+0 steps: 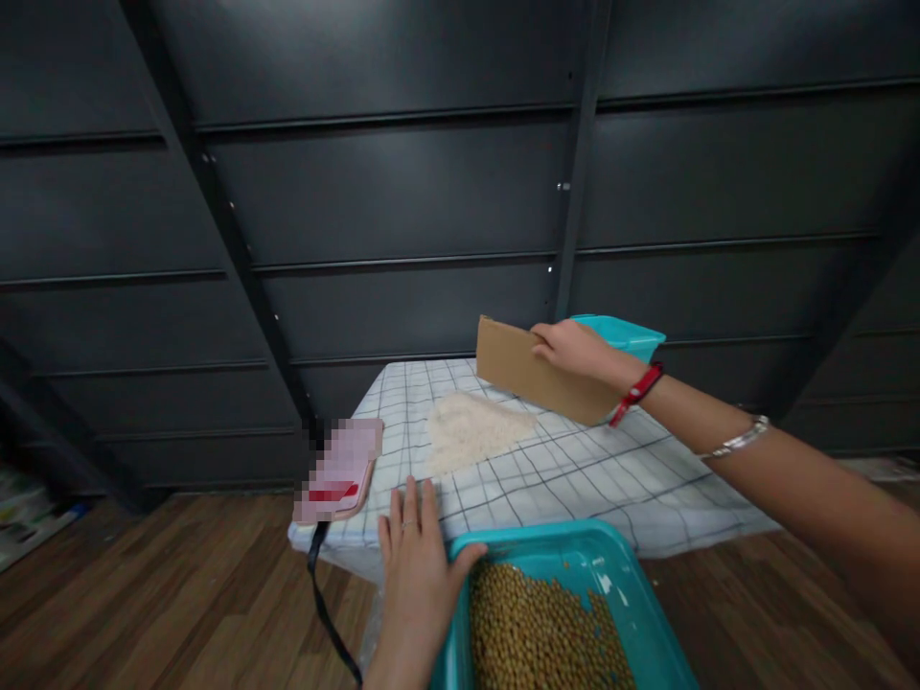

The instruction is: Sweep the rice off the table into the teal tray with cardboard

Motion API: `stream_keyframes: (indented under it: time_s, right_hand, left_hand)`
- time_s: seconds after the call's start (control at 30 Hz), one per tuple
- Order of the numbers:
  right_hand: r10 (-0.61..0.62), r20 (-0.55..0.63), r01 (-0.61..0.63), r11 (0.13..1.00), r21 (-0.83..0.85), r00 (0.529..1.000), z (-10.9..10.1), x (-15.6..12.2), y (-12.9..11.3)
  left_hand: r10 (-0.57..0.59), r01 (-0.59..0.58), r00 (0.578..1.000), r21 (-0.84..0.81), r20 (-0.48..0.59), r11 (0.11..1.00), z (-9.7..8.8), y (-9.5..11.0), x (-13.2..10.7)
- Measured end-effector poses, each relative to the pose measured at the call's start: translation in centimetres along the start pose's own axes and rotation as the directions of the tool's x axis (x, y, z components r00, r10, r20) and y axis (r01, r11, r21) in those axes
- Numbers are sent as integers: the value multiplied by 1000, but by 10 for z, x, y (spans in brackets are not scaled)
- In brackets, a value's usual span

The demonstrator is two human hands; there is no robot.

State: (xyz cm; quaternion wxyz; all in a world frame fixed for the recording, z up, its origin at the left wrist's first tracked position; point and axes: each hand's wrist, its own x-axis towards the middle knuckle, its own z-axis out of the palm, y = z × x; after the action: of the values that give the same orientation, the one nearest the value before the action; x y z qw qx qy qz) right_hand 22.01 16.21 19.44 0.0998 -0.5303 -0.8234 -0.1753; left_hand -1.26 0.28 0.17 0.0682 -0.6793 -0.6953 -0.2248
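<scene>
Beside the pale heap (471, 433) — cardboard (514, 364) in right grip (577, 347).

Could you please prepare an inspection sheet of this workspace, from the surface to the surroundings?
Surface: creased white checked cloth.
Work things: flat brown cardboard piece; pale loose heap on the cloth; turquoise plastic tray holding small round tan beans; turquoise plastic container behind the cardboard.
Clutter: pink rectangular object, partly pixelated, at the cloth's left.
Hands: right hand grips the cardboard's upper edge; left hand spread, thumb at the tray's rim.
Cables: black cord or strap below the pink object.
Surroundings: dark panelled wall, brown wood-look floor.
</scene>
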Motion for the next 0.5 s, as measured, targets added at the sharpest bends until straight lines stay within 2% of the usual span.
stream_keyframes:
  time_s: [0.1,0.2,0.33,0.5]
  right_hand:
    - [35,43,-37,999,40,998,9,28,-2]
    - [-13,41,10,997,79,999,15,42,0]
    - [-77,1,76,990,117,997,20,42,4]
    - [-155,-53,161,978,136,987,25,29,14]
  left_hand:
    - [62,-63,997,-19,-53,998,-6,8,0]
    - [186,-191,979,-64,-77,979,-8,12,-1]
    - [311,-323,943,-94,-123,942,-5,11,-2]
    - [291,-309,947,-134,-133,942,-3,8,-2]
